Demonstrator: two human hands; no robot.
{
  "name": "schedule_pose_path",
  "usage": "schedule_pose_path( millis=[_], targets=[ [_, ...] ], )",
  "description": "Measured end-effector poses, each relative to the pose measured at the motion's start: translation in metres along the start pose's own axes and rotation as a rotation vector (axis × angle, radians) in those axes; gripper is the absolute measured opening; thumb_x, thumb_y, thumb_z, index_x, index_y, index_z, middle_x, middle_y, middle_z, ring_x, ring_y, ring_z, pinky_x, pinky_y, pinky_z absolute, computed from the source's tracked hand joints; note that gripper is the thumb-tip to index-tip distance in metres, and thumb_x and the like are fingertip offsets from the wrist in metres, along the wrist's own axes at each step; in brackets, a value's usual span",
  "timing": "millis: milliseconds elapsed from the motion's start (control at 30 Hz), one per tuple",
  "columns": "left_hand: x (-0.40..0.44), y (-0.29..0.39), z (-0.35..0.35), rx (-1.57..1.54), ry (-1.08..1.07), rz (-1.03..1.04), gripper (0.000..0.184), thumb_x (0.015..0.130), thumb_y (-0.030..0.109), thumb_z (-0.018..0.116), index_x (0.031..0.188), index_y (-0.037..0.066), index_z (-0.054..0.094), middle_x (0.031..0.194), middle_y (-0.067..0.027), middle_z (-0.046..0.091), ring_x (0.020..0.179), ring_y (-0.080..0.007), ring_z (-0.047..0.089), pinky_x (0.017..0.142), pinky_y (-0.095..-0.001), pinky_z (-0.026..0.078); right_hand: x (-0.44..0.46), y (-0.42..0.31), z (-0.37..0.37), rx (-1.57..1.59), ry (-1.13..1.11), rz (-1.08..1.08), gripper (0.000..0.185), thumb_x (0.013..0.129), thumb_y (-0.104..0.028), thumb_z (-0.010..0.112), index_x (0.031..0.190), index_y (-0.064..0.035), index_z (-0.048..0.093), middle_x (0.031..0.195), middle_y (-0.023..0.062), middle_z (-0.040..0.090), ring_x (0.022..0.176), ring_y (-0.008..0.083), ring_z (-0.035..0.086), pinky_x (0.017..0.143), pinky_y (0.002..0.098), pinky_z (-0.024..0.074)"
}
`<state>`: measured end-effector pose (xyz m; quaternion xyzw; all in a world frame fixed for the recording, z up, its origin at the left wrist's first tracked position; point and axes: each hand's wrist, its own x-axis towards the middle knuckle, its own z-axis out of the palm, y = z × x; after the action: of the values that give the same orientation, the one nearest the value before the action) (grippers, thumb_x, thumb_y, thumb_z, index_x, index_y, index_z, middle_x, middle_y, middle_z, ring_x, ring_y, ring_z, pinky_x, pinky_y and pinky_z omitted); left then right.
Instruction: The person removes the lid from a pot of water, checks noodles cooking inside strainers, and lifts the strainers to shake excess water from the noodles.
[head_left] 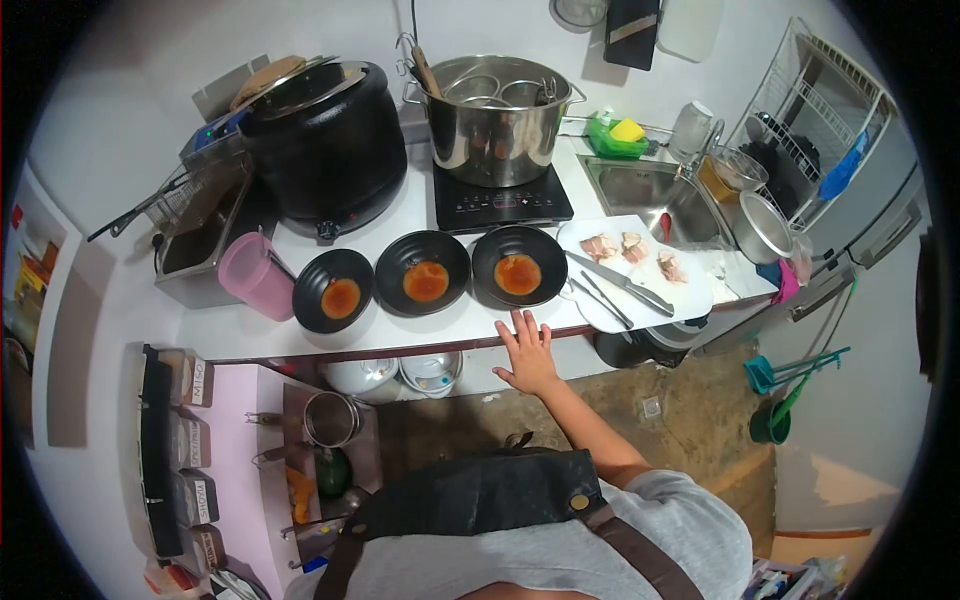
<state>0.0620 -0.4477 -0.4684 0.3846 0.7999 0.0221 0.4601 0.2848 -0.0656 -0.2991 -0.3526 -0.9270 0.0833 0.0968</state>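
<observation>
My right hand (527, 352) lies at the counter's front edge with its fingers spread, just below the rightmost black bowl (519, 266), and holds nothing. My left hand is out of sight. Three black bowls stand in a row, the others being the middle bowl (423, 272) and the left bowl (333, 291); each has orange-brown liquid in it. Right of them, a white cutting board (640, 290) bears several pieces of meat (634, 248), a knife (622, 284) and tongs (603, 300).
A steel pot (497, 130) stands on an induction cooker (500, 203) behind the bowls. At the left are a black soup warmer (325, 160), a pink pitcher (256, 275) and a fryer (205, 235). A sink (655, 200) and a wire rack (815, 120) are at the right.
</observation>
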Motion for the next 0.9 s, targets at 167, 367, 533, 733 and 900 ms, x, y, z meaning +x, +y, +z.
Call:
schedule_pose_path(
  millis=[167, 367, 533, 733, 900],
  targets=[
    [0.003, 0.007, -0.001, -0.040, 0.016, 0.019, 0.054, 0.083, 0.031, 0.060, 0.132, 0.011, 0.047, 0.134, -0.0176, 0.042, 0.121, -0.0372, 0.043, 0.101, -0.0501, 0.034, 0.000, 0.000, 0.002, -0.017, 0.004, -0.005, 0.092, 0.072, -0.045, 0.072, 0.146, -0.0170, 0.025, 0.150, 0.0210, 0.017, 0.139, 0.0406, 0.015, 0.105, 0.0612, 0.0167],
    [0.005, 0.012, 0.000, -0.054, 0.020, 0.018, 0.053, 0.083, 0.030, 0.060, 0.130, 0.010, 0.048, 0.132, -0.0173, 0.044, 0.119, -0.0366, 0.045, 0.100, -0.0487, 0.035, -0.001, 0.002, 0.003, -0.018, 0.004, -0.006, 0.092, 0.072, -0.045, 0.071, 0.146, -0.0173, 0.024, 0.151, 0.0211, 0.016, 0.139, 0.0407, 0.014, 0.105, 0.0613, 0.0163],
    [0.002, 0.010, 0.000, -0.051, 0.023, 0.001, 0.052, 0.083, 0.029, 0.060, 0.129, 0.010, 0.050, 0.131, -0.0170, 0.045, 0.118, -0.0361, 0.045, 0.100, -0.0475, 0.036, -0.001, 0.001, 0.002, -0.013, 0.004, -0.006, 0.092, 0.072, -0.045, 0.071, 0.146, -0.0175, 0.023, 0.150, 0.0212, 0.016, 0.140, 0.0406, 0.013, 0.105, 0.0617, 0.0163],
    [-0.005, 0.010, -0.002, -0.026, 0.040, 0.006, 0.050, 0.082, 0.028, 0.060, 0.128, 0.009, 0.051, 0.129, -0.0167, 0.047, 0.117, -0.0355, 0.047, 0.099, -0.0460, 0.037, 0.001, -0.001, 0.002, -0.013, -0.027, 0.010, 0.091, 0.073, -0.043, 0.072, 0.146, -0.0190, 0.022, 0.152, 0.0194, 0.015, 0.140, 0.0397, 0.014, 0.106, 0.0604, 0.0179],
    [-0.016, 0.025, -0.016, 0.076, 0.129, 0.139, 0.050, 0.082, 0.027, 0.060, 0.127, 0.008, 0.052, 0.127, -0.0164, 0.049, 0.116, -0.0350, 0.048, 0.099, -0.0448, 0.038, 0.000, 0.002, 0.007, -0.014, 0.008, -0.004, 0.093, 0.072, -0.045, 0.072, 0.146, -0.0171, 0.023, 0.151, 0.0212, 0.014, 0.139, 0.0409, 0.014, 0.105, 0.0608, 0.0160]
  ],
)
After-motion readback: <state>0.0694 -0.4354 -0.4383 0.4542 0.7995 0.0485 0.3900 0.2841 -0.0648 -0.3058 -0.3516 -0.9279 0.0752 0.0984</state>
